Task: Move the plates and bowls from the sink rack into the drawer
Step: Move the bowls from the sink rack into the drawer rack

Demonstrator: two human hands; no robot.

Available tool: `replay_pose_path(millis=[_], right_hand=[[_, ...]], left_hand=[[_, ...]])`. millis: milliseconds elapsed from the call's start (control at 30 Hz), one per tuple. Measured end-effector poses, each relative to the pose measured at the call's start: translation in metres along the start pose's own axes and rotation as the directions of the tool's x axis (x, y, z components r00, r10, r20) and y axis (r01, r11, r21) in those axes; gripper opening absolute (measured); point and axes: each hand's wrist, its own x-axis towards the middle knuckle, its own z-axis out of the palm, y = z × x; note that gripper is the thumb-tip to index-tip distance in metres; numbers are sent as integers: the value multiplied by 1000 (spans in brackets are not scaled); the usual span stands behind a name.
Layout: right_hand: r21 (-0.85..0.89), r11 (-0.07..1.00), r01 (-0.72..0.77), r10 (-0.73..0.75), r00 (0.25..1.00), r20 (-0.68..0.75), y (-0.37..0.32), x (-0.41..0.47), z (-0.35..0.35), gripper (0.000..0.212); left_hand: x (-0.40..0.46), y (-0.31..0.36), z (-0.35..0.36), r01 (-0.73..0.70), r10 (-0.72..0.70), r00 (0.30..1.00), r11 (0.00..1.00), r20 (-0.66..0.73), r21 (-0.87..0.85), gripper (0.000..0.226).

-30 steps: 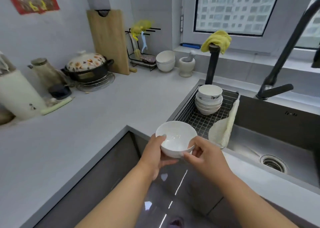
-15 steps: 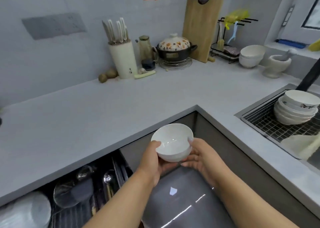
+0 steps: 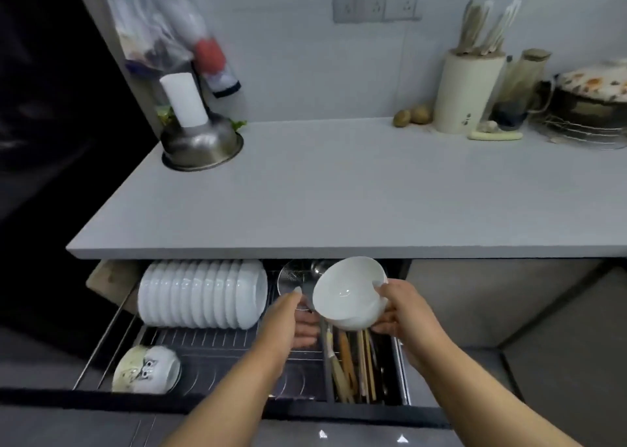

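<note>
My right hand [image 3: 402, 314] grips a white bowl [image 3: 349, 294] by its right rim, tipped on its side with the opening turned left, above the open drawer [image 3: 203, 404]. My left hand [image 3: 293, 317] is just left of the bowl with fingers spread and the thumb off the rim; I cannot tell whether its fingertips touch the bowl. Inside the drawer, a row of white plates [image 3: 202, 294] stands on edge at the back left. A patterned bowl [image 3: 146, 370] lies on its side at the front left. The sink rack is out of view.
The drawer's right compartment holds chopsticks and utensils [image 3: 353, 361]; a wire strainer [image 3: 293, 278] sits behind the bowl. The grey counter [image 3: 339, 192] overhangs the drawer's back, with a steel bowl [image 3: 202, 141], potatoes [image 3: 412, 115], knife block [image 3: 468, 90] and lidded pot [image 3: 593, 97].
My view has swung left from the sink to the open drawer. The bowl came down over the drawer and tipped on its side. My left hand has come off its underside.
</note>
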Motion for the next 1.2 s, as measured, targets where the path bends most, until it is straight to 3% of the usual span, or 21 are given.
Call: replay_pose_path(millis=[133, 267, 400, 433, 500, 600, 700, 833, 967, 1200], right_hand=[[-150, 987, -60, 71, 995, 69, 30, 28, 90, 29], [-288, 949, -126, 156, 984, 84, 72, 50, 172, 31], [-415, 887, -202, 239, 970, 40, 107, 65, 239, 45], [-451, 865, -219, 258, 966, 27, 115, 69, 254, 49], [-534, 815, -223, 275, 961, 19, 129, 77, 279, 52], [-639, 736, -224, 309, 951, 23, 144, 85, 313, 59], [-722, 657, -217, 338, 941, 25, 160, 97, 339, 67], [-796, 568, -209, 366, 931, 17, 175, 111, 370, 68], [-873, 457, -167, 368, 930, 15, 187, 117, 396, 67], [-881, 441, -172, 414, 910, 30, 205, 118, 423, 68]], left_hand=[[12, -27, -112, 16, 12, 962, 995, -273, 100, 21], [15, -57, -208, 84, 82, 882, 941, -463, 328, 29], [23, -80, -274, 150, 144, 857, 848, -494, 508, 17], [29, -88, -288, 178, 162, 855, 801, -492, 572, 25], [39, -100, -309, 216, 186, 868, 693, -460, 688, 38], [53, -109, -327, 242, 204, 910, 445, -361, 862, 44], [64, -110, -336, 172, 218, 947, 280, -237, 944, 47], [71, -111, -343, 49, 259, 958, 267, -121, 962, 54], [73, -117, -346, 42, 296, 946, 295, -134, 954, 57], [73, -125, -347, 39, 350, 923, 335, -163, 941, 57]])
